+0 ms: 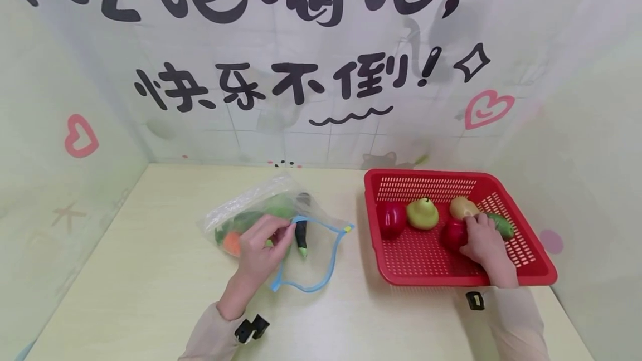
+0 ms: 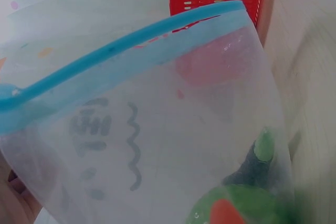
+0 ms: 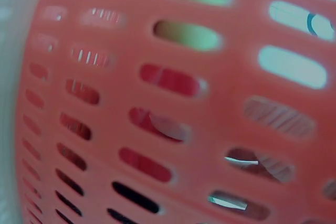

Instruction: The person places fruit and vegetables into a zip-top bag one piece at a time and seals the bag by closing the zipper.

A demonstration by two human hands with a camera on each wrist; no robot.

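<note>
The left hand (image 1: 263, 245) pinches the rim of a blue-edged clear bag (image 1: 320, 247), a dark, green-tipped vegetable (image 1: 301, 237) inside, near the far edge of a pale bench (image 1: 150, 283). Well apart, the right hand (image 1: 487, 245) grips a round red fruit (image 1: 453, 234) toward the right edge of a red basket (image 1: 408, 263) at the bench's right edge, a green pear (image 1: 423, 215) nearby.

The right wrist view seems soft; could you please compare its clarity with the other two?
Right wrist: the red basket looms close, soft and hazy; left wrist: the clear bag looks dim and milky; head: brighter, crisper, with glints on the bag.
</note>
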